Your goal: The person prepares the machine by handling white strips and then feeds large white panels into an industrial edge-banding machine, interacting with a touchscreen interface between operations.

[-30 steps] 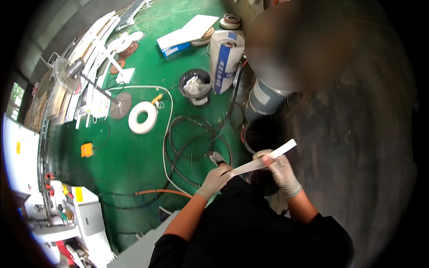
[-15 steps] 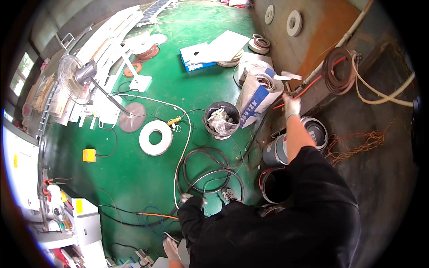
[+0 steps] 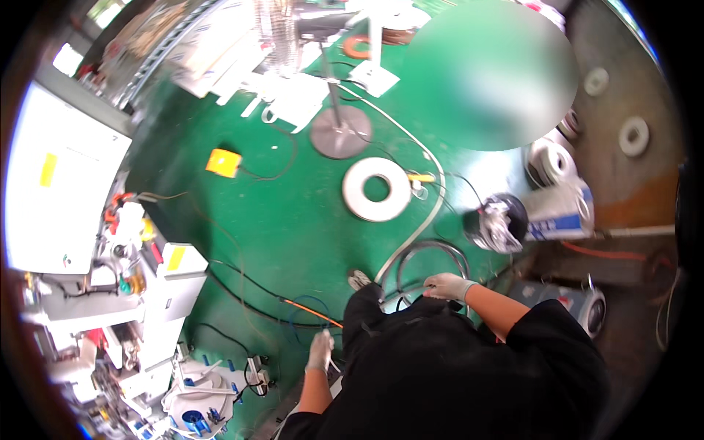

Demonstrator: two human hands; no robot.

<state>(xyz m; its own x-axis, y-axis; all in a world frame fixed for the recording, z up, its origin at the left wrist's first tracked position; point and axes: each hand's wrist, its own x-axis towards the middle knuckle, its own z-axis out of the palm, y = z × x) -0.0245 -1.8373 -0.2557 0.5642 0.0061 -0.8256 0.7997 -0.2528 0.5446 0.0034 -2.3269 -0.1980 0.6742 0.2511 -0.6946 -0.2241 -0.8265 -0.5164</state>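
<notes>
Right hand (image 3: 446, 287): returned from the bag (image 3: 546, 211), without visible strip.
Left hand (image 3: 320, 350): near the orange hose (image 3: 312, 312).
Both grips: small in view, so I cannot tell.

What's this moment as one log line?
Left hand: gloved, hold unclear | right hand: in front of black coil, hold unclear | white roll: on green floor

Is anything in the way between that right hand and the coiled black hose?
Nothing visible: the right hand overlaps the coiled black hose in this view, though the gap's depth can't be judged.
</notes>
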